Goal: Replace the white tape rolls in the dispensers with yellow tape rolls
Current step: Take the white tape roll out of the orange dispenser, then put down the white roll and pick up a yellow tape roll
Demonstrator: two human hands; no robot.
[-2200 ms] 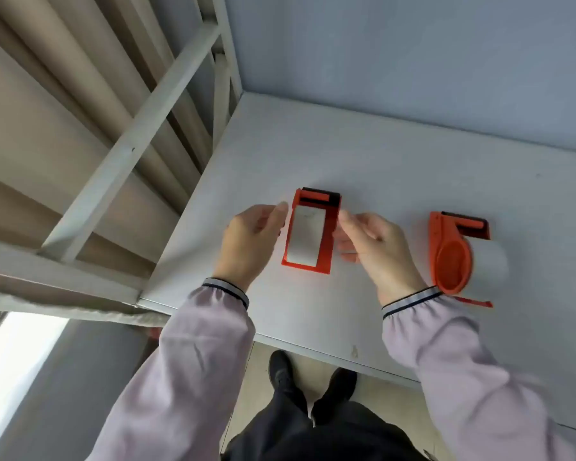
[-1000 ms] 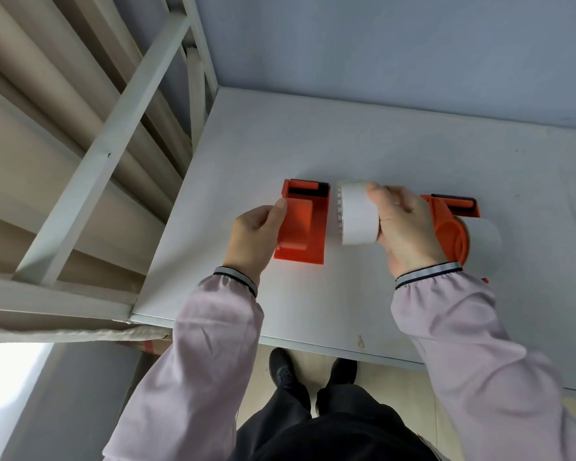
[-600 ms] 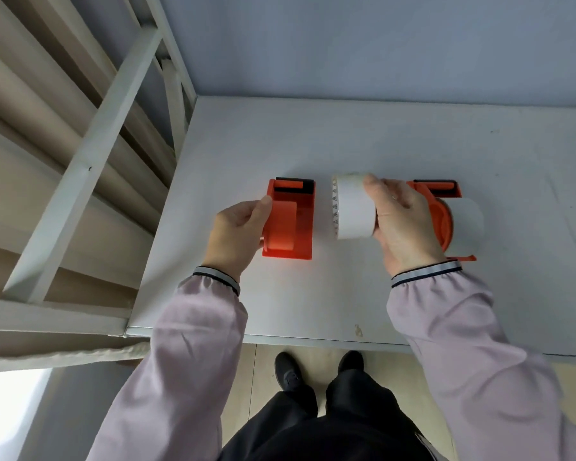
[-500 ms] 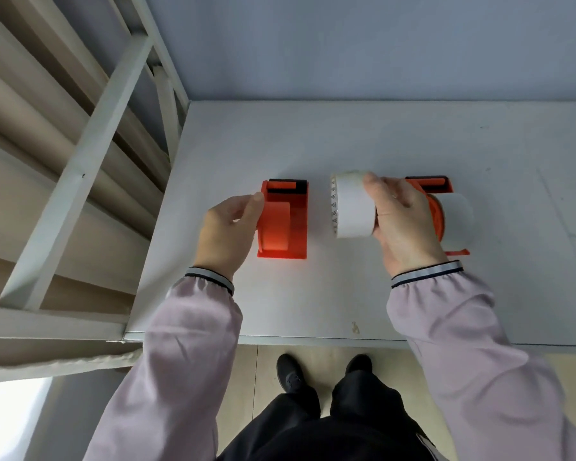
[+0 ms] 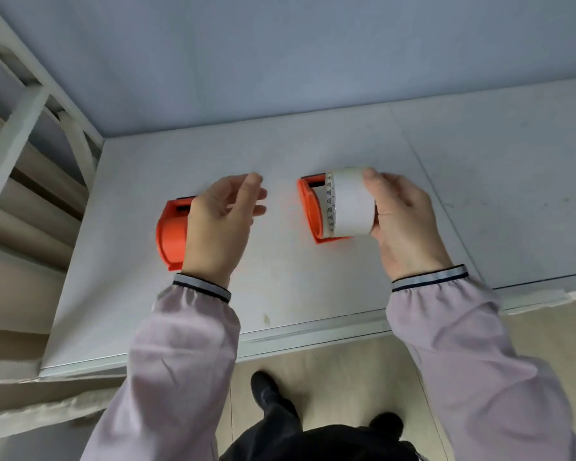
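My right hand [image 5: 403, 224] holds a white tape roll [image 5: 350, 202] up above the table, in front of the right orange dispenser [image 5: 310, 207]. Most of that dispenser is hidden behind the roll, so I cannot tell whether it holds tape. The left orange dispenser [image 5: 170, 231] lies on the white table [image 5: 280, 287] with its bare orange hub showing and no roll on it. My left hand [image 5: 220, 224] hovers over its right side, fingers spread and holding nothing. No yellow tape roll is in view.
A white metal frame [image 5: 10, 138] with slats runs along the table's left side. A grey wall [image 5: 280, 61] backs the table. A seam [image 5: 446, 201] crosses the tabletop at the right. My dark shoes [image 5: 266, 390] stand on the floor under the front edge.
My left hand has let go of the left dispenser and lifted over it with fingers apart. My right hand still holds the white roll. The camera has swung right.
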